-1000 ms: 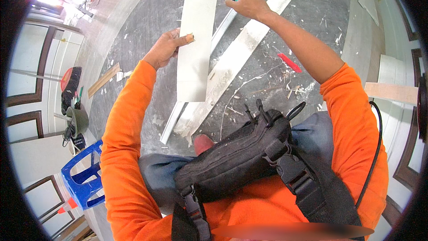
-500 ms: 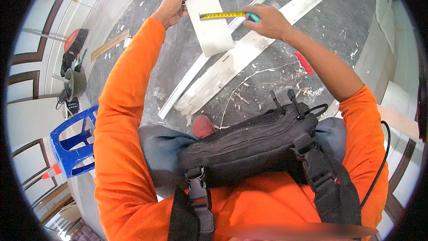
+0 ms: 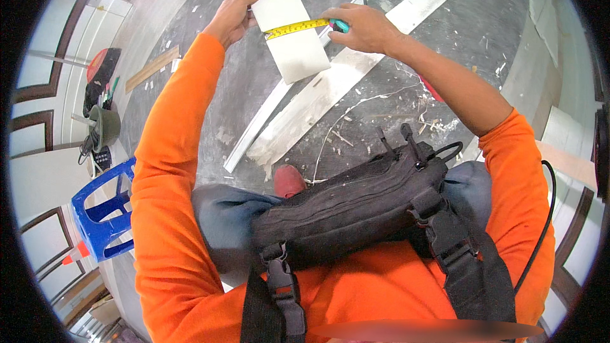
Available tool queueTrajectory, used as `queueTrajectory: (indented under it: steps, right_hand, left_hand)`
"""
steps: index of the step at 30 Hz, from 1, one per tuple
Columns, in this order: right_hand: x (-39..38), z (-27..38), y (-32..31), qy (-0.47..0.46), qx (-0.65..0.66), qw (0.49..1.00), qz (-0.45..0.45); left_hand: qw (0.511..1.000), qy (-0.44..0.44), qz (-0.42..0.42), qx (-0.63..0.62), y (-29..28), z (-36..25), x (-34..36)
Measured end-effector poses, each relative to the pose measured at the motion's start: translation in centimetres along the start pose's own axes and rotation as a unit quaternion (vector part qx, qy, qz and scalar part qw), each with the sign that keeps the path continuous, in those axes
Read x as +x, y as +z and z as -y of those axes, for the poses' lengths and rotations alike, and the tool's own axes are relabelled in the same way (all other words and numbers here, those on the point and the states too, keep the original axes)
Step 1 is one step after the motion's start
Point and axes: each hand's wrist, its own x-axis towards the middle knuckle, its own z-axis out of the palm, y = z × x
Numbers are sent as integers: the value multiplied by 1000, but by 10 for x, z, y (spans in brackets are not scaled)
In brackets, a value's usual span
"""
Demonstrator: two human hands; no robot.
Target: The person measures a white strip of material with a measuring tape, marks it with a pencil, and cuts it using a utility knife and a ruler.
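My left hand (image 3: 235, 13) grips a white strip of board (image 3: 298, 57) by its left edge, thumb on its face. My right hand (image 3: 362, 28) is closed on a teal tape measure (image 3: 340, 25). Its yellow blade (image 3: 297, 26) lies across the lower half of the board, the end hook at the board's left edge. Beneath the board, on the grey surface (image 3: 190, 121), lie a long dirty white strip (image 3: 422, 9) and a narrow pale rail (image 3: 251, 133), both running diagonally.
A blue plastic stool (image 3: 89, 209), a dark bucket (image 3: 109, 127) with tools and a wooden batten (image 3: 152, 67) are on the left. A red piece (image 3: 432, 92) and scraps lie right of centre. A black bag (image 3: 349, 197) is strapped at my waist.
The board has moved up and tilted, its top leaning left, with my left hand on it. The tape blade has moved from the board's top end down across its lower half.
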Motion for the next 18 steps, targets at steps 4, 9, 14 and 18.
queueTrajectory:
  steps: [4, 9, 14, 18]
  right_hand:
    - [1, 4, -2, -21, 7, 1000, -7]
    - [0, 4, 2, -9, -4, 1000, 8]
    - [-1, 2, 6, -22, -1, 1000, -4]
    - [-5, -13, 13, -20, 113, 990, -80]
  left_hand:
    - [1000, 15, 3, 28, -8, -6, 0]
    - [998, 22, 18, 64, -7, -8, -2]
    - [998, 19, 12, 65, -3, -10, -7]
    - [984, -6, 59, 166, -4, -4, 6]
